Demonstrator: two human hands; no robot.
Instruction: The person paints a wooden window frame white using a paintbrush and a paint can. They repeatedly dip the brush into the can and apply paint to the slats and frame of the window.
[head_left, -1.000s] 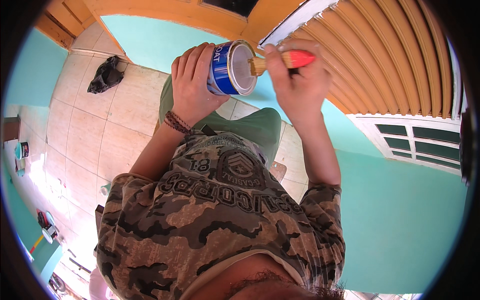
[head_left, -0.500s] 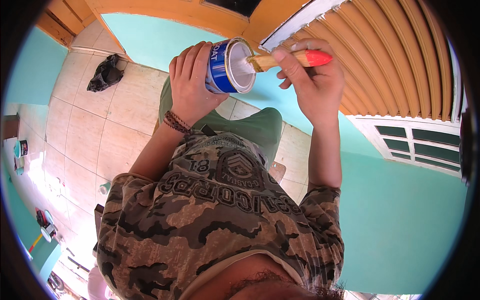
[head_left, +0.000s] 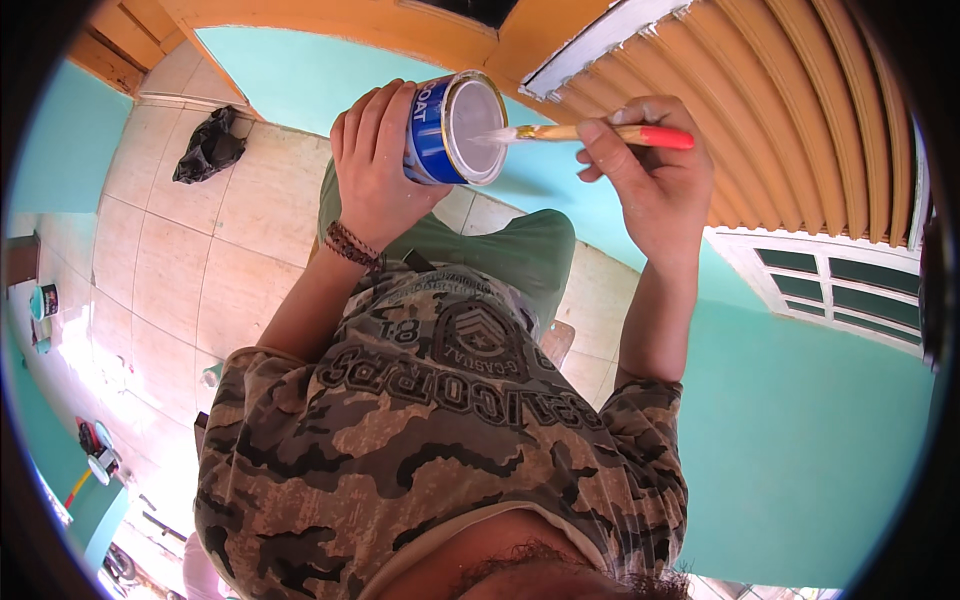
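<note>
A paintbrush [head_left: 565, 132] pinched in the right hand [head_left: 660, 185], a blue can [head_left: 430, 135] clasped in the left hand [head_left: 380, 165]

From my end, I see the right thumb and fingers closed together on the brush's wooden handle. The red butt [head_left: 667, 138] pokes out to the right of the fingers, and the rest of the brush points left, nearly level, so the bristles [head_left: 495, 136] lie well ahead of the grip. Whitish and splayed, they overlap the can's mouth near its right rim; I can't tell from here whether they touch the inside.

The left hand is clamped around the can's side from the left, fingers over the far side. The can is tilted, its pale, round mouth turned right, toward the brush.

Further out, I have a braided bracelet [head_left: 350, 247] on the left wrist, green trousers [head_left: 530, 255] below the can, and a camouflage shirt [head_left: 450, 400] filling the lower middle. Behind the right hand run orange slats [head_left: 770, 110], with a white-framed grille [head_left: 830, 290] below them. Over on the left, a crumpled black bag [head_left: 210, 145] lies on the tiled floor [head_left: 250, 270].
</note>
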